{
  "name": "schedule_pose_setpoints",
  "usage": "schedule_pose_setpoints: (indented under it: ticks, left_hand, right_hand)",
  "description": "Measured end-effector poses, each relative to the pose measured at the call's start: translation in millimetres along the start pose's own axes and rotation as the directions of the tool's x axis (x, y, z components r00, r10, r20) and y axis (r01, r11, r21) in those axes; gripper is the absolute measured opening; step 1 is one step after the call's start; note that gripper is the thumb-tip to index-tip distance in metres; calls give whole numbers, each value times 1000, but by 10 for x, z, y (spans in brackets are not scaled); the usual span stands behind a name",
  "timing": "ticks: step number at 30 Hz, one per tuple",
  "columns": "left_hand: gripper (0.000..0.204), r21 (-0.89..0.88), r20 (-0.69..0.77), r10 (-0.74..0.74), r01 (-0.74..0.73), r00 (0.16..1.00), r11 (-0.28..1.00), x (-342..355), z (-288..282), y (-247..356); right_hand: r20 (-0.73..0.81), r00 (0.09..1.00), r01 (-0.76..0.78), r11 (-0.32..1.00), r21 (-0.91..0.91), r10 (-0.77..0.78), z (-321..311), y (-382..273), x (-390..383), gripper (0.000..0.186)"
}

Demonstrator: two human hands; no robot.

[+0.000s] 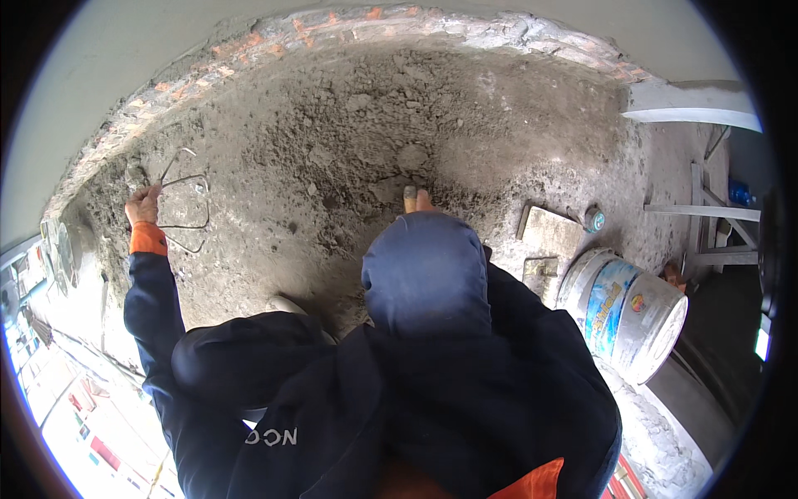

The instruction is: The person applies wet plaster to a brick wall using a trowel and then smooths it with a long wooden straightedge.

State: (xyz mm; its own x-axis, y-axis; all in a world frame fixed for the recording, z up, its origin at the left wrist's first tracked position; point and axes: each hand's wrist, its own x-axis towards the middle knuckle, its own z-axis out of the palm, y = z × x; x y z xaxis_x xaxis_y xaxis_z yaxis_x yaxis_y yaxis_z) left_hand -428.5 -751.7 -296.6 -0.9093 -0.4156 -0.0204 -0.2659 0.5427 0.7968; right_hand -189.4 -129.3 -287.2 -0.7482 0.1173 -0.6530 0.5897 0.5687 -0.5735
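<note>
My left hand (144,205) reaches out to the far left, low over the dirty ground near the wall base. Its fingers are closed at one end of a thin bent metal rod (208,200), whose squared loops stick out to the right. Past my raised knee (426,270), a small part of my right hand (424,200) shows, its fingers drawn in. It lies against a tan, rounded end of something (410,198), perhaps a handle. The knee hides the rest of that hand and most of what it holds.
Loose rubble (357,125) covers the rough ground ahead, up to a curved-looking wall with exposed brick (307,29). On the right lie a dusty flat board (550,231), a small round lidded container (593,219) and a tipped white bucket (619,312). Pale beams (702,212) stand beyond.
</note>
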Motion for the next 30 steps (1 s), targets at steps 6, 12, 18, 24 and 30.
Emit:
schedule_pose_setpoints:
  ticks: [6,12,18,24,30]
  left_hand:
    - [18,-147,-119,-203,185,972,972,6,-380,-256]
    - [18,-207,-161,-349,314,923,927,-121,-885,-331]
    - [19,-138,-125,-315,298,941,945,-344,-648,-385]
    - [20,-205,-137,-356,325,924,923,-77,-622,-685]
    - [17,-231,-271,-314,255,910,939,4,-1054,-1058]
  right_hand:
    - [281,860,467,879,-97,-426,576,-1029,729,48]
    - [-247,844,394,863,-316,-476,-279,-404,899,49]
    - [-476,835,-315,949,-4,275,-875,248,1457,56]
    - [-215,945,208,961,-181,-245,198,-601,1500,48]
    - [-13,918,393,916,-73,-395,-103,-501,1109,54]
